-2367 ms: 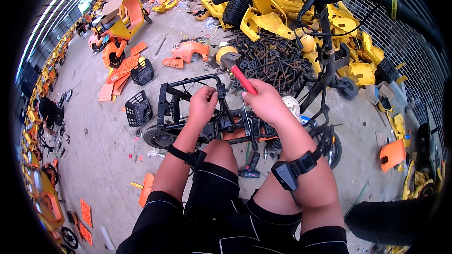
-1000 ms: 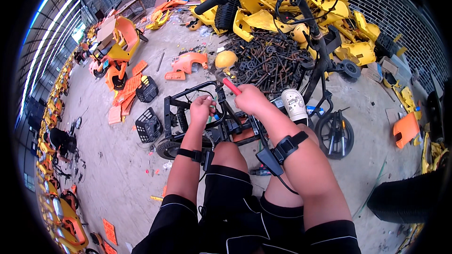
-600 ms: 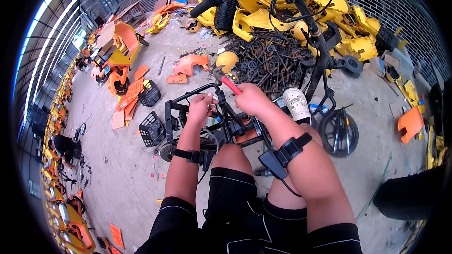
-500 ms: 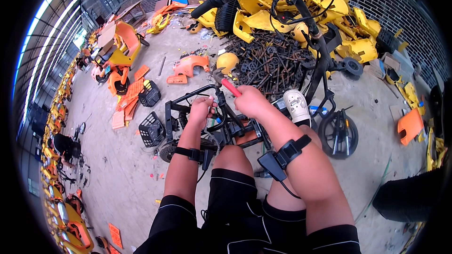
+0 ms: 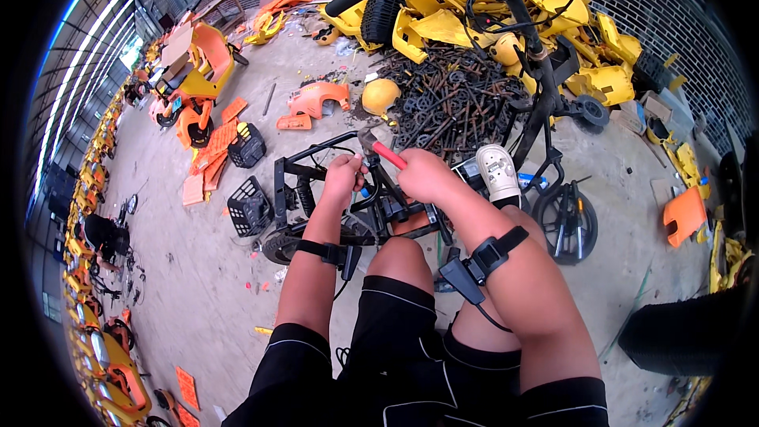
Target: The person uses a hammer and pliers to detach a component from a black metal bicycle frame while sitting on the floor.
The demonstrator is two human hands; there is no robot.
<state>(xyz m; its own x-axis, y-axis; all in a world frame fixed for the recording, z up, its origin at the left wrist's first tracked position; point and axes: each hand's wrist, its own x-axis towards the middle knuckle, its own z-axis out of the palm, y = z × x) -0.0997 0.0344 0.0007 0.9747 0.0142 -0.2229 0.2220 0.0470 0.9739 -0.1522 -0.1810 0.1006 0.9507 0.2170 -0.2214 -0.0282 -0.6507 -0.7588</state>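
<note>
Fingers (image 5: pixel 405 182) of right hand (image 5: pixel 427 176) grip hammer (image 5: pixel 387 155) by top edge of frame (image 5: pixel 280 182), apparently for striking; left hand (image 5: pixel 342 178) curled, grip unclear; next stroke needs aim.

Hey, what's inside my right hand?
Your right hand grips a hammer. Its head and part of its red handle stick out up and to the left; the rest is covered by your fingers and palm.
</note>
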